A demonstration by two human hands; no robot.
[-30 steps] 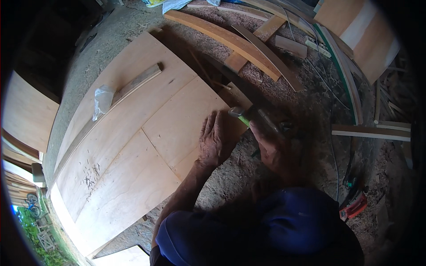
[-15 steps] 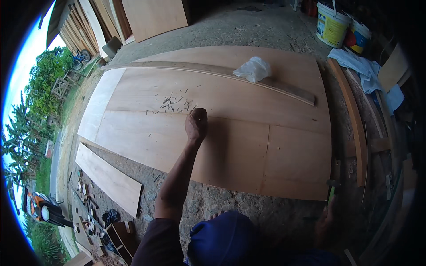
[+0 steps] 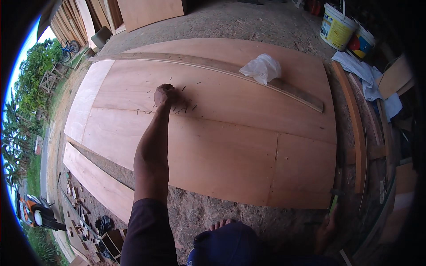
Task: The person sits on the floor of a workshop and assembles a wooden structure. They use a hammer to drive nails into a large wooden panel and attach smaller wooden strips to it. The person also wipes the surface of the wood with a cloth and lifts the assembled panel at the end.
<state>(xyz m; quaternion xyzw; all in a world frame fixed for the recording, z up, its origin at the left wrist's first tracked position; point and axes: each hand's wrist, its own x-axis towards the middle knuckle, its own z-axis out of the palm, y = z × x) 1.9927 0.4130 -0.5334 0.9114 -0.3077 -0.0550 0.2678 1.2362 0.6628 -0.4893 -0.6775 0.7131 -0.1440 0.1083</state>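
My left hand reaches far out over a large plywood panel lying on the ground. Its fingers are curled closed, down among a scatter of small dark nails, and cover part of the pile. Whatever lies inside those fingers is hidden. Low at the right, in shadow, my right hand grips a hammer by its green handle. The hammer's head is close to the panel's near right corner.
A long wooden strip crosses the panel, with a crumpled clear plastic bag on it. Boards and buckets stand at the right. A narrow plywood piece and wood offcuts lie at the near left.
My left hand has moved left and farther away, from beside the nails to right over them. My right hand still holds the hammer low at the right.
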